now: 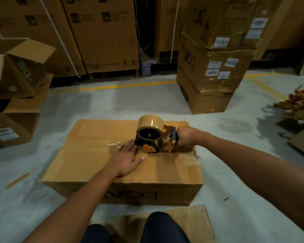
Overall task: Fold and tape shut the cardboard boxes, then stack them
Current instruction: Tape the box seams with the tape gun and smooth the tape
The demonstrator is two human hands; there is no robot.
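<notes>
- The cardboard box [112, 165] sits on the grey floor [98, 106] in the lower middle of the frame; its near side carries dark lettering that appears upside down and reads roughly "boAt", partly hidden by the left forearm.
- At the upper right, a stack of boxes [212, 67] shows the same "boAt" lettering turned on its side, plus several white labels [221, 67] whose print is too small to read.
- The tall cartons [102, 32] at the top of the frame bear dark printed squares and lines of text, blurred beyond reading.
- An open box [19, 67] with raised flaps stands at the left edge.
- A strip of clear tape [95, 143] runs along the box's top seam, from its left side to the tape dispenser [153, 135] at centre.
- The left hand [125, 159] lies flat on the box top, fingers spread, fingertips touching the dispenser's front end.
- The right hand [187, 136] is wrapped in a fist around the dispenser's handle, arm stretched in from the lower right.
- The dispenser's brown tape roll [151, 123] stands above the box top, near its right edge.
</notes>
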